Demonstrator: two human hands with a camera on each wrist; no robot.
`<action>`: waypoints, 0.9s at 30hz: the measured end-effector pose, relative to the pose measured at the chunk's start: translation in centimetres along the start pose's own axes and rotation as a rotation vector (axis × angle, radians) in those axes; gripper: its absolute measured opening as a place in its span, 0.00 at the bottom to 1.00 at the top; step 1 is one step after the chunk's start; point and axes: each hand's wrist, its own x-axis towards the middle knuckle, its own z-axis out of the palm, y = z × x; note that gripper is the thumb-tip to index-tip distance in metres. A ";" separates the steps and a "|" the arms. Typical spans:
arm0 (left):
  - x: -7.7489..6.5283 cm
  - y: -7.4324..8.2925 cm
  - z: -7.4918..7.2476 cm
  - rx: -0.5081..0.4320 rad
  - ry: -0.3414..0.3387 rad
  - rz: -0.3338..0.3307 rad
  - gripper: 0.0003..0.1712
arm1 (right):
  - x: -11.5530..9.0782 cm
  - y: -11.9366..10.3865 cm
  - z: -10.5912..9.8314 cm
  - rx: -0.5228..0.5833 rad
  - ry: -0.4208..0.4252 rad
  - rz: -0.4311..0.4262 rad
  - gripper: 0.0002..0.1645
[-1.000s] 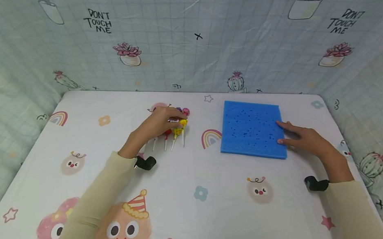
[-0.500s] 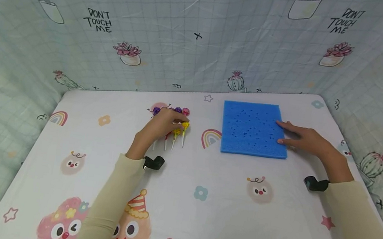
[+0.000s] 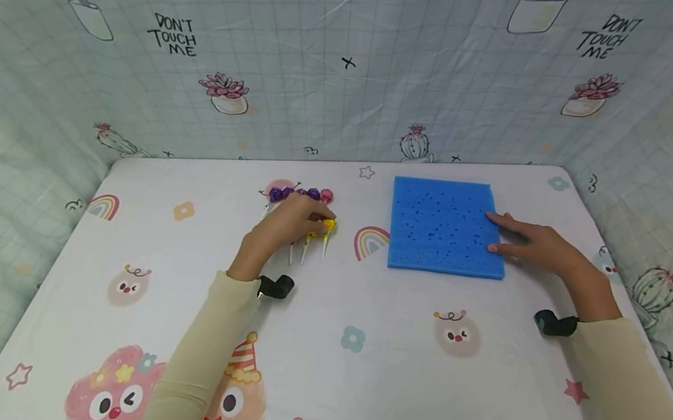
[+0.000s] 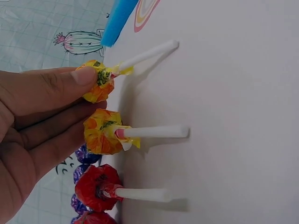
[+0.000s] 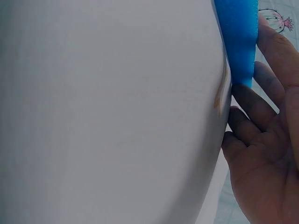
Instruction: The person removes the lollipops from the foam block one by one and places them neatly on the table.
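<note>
My left hand (image 3: 291, 219) pinches the wrapped head of a yellow lollipop (image 4: 97, 94) between thumb and fingers, its white stick angling out over the table. Beside it in the left wrist view lie a second yellow lollipop (image 4: 102, 134) and a red lollipop (image 4: 97, 187). Behind the hand, several purple lollipops (image 3: 276, 194) and a pink one (image 3: 327, 196) make a row, partly hidden by the fingers. A flat blue foam board (image 3: 445, 228), dotted with small holes, lies to the right. My right hand (image 3: 536, 245) rests against its right edge, fingers relaxed, fingertips touching it.
The white table (image 3: 386, 399) is covered with a cloth of printed cartoon faces, stars and rainbows. A cactus-print curtain (image 3: 311, 32) hangs around the back and sides. Black wrist cameras sit on the left wrist (image 3: 276, 286) and right wrist (image 3: 554, 323).
My left hand has shifted slightly right, carrying the yellow lollipop out from the others and uncovering more purple heads behind. The right hand and foam board have stayed put.
</note>
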 end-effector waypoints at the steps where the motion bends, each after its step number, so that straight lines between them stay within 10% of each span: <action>1: 0.0 0.1 0.0 -0.001 -0.004 -0.009 0.15 | 0.0 0.0 0.0 0.000 -0.001 0.000 0.53; 27: 0.5 0.0 -1.0 0.060 -0.086 0.002 0.12 | -0.1 -0.4 -0.3 0.013 -0.012 0.017 0.52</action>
